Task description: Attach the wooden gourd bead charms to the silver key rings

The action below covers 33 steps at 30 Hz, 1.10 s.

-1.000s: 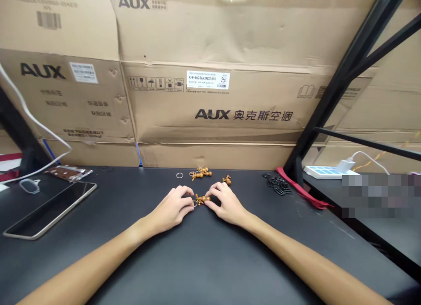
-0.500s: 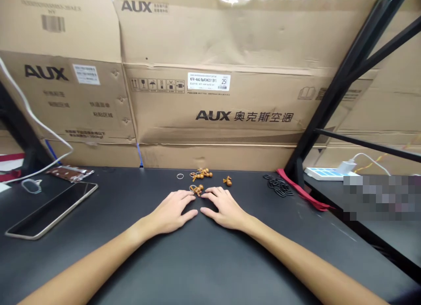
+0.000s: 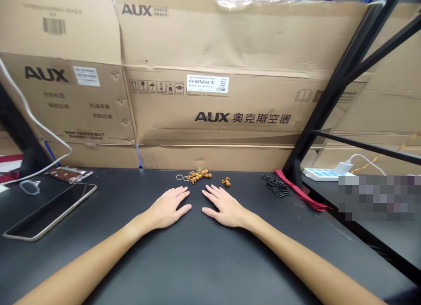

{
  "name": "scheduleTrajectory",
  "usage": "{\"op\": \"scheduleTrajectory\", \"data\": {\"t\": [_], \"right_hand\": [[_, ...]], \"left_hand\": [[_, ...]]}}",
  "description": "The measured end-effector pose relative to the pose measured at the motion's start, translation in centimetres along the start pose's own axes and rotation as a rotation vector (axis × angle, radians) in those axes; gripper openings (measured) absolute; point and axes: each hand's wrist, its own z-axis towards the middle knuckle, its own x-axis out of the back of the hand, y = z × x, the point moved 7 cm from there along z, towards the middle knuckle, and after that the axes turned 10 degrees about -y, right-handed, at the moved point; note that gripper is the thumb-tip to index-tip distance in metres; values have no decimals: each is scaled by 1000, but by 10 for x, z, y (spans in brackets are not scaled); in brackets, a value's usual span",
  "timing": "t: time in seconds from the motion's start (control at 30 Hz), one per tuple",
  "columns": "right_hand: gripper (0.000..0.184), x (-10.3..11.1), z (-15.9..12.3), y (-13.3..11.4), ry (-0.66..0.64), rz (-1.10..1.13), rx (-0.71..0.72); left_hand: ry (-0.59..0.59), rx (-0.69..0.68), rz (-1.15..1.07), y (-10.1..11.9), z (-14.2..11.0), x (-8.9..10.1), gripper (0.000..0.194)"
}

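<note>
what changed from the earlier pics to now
The charm that was between the hands has moved away from the person, up to the pile. Both the left hand and right hand have let go and are drawn slightly apart, fingers spread. The loose ring, lone charm, black links and phone stayed put.

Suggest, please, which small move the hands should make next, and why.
I would probably reach the right hand forward to the lone brown charm: it lies just beyond the fingers, apart from the clustered charms, and that hand looks empty. The left hand, also seemingly empty, could stay put.
</note>
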Motion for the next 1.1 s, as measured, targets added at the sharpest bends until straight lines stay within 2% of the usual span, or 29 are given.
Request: {"op": "scheduleTrajectory", "data": {"t": [0.4,0.63,0.87,0.97,1.1], "right_hand": [[69,-2,-7,-15,-10,23,108],[67,3,-2,-3,13,18,51],[69,-1,-6,-13,-20,3,110],[67,3,-3,-5,57,-50,66],[54,23,-5,21,348,-170,-155]], "left_hand": [[23,-23,-8,-3,1,-2,56],[57,-36,-7,-4,1,-3,53],[39,-31,-3,-1,1,1,54],[62,-42,-20,0,-1,3,53],[88,-18,-28,-7,-1,7,52]]}}
